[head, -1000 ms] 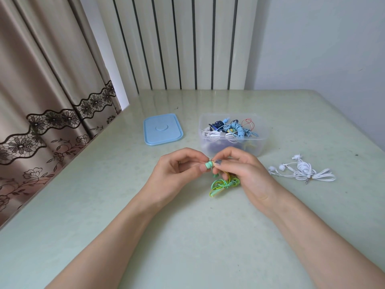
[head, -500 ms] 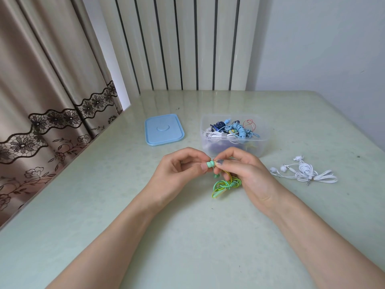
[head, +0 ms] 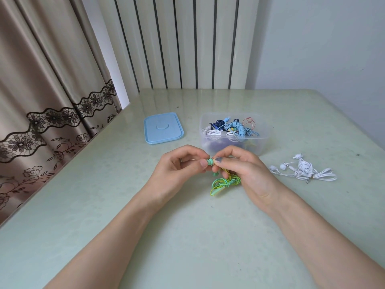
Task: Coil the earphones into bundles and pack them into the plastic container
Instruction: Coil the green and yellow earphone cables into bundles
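Left grip [head: 177,165]: fingers curled, thumb and forefinger pinching the left side of the green earbud [head: 210,162]; above the middle of the counter [head: 104,205].
Right grip [head: 248,172]: fingers curled, tips pinching the right side of the same earbud; lower fingers bent down toward the cable.
Green earphones [head: 226,183]: green and yellow cable in a loose tangle of loops, lying on the counter just below the two grips; one bud pinched between the grips, a second bud hanging just under the left thumb.
Plastic container [head: 264,140]: clear, lidless, standing on the counter just beyond the grips, toward the far edge; right grip overlapping its near wall in the view, contact not discernible.
Contents of container: coiled bundles in light blue, dark blue and white, plus a thin red wire at the back; heaped up to about the rim.
White earphones [head: 302,171]: partly coiled, on the counter right of the right grip, toward the right edge; buds to the left, plug pointing to the near edge.
Blue lid [head: 163,128]: flat on the counter, left of the container, apart from it.
Curtain [head: 41,80]: beige with dark lace trim, along the left edge of the counter.
Radiator [head: 187,42]: white ribs behind the far edge.
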Demonstrator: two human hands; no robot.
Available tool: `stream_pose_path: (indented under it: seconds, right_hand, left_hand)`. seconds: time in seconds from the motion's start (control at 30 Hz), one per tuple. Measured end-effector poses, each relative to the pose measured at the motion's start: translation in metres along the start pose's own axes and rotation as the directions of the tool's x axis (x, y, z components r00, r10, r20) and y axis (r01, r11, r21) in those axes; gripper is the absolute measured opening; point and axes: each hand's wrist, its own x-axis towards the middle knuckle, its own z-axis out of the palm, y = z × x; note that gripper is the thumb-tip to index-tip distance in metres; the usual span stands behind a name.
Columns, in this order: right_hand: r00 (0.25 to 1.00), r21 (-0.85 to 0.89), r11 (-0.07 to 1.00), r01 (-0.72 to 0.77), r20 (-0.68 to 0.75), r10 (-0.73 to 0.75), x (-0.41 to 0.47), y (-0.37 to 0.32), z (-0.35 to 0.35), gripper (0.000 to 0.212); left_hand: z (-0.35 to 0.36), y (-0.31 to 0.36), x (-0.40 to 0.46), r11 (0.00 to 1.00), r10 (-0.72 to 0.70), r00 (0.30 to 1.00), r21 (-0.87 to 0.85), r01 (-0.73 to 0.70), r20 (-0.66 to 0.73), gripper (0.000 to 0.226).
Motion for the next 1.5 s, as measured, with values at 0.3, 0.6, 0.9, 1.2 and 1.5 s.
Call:
stream_pose_path:
  seconds: [0.3,0.6,0.9,1.2,1.5]
  right_hand:
    - [0.999,0.007,1.000,-0.008,0.046,0.008,0.001,0.000,-0.003,0.004]
    - [1.000,-0.012,1.000,0.000,-0.003,0.000,0.004,0.004,0.000,0.002]
    - [0.988,-0.315,0.949,0.023,-0.135,-0.069,0.004,0.016,0.006,0.017]
    - [0.988,-0.515,0.854,0.072,-0.083,-0.134,0.005,0.020,0.006,0.025]
    - [0.990,-0.553,0.830,0.077,-0.054,-0.128,0.004,0.018,0.005,0.018]
  left_hand:
    - [-0.004,-0.004,0.004,0.988,-0.068,0.997,-0.138,0.072,0.033,0.016]
    - [-0.001,-0.001,0.005,0.998,-0.029,0.999,-0.059,0.028,-0.021,0.017]
    - [-0.023,-0.013,0.004,0.660,0.130,0.986,0.752,-0.008,-0.104,0.021]
    - [-0.023,-0.020,0.004,0.572,0.108,0.993,0.820,-0.025,-0.045,0.021]
    - [-0.011,-0.011,0.001,0.643,0.181,0.983,0.752,-0.142,0.031,0.013]
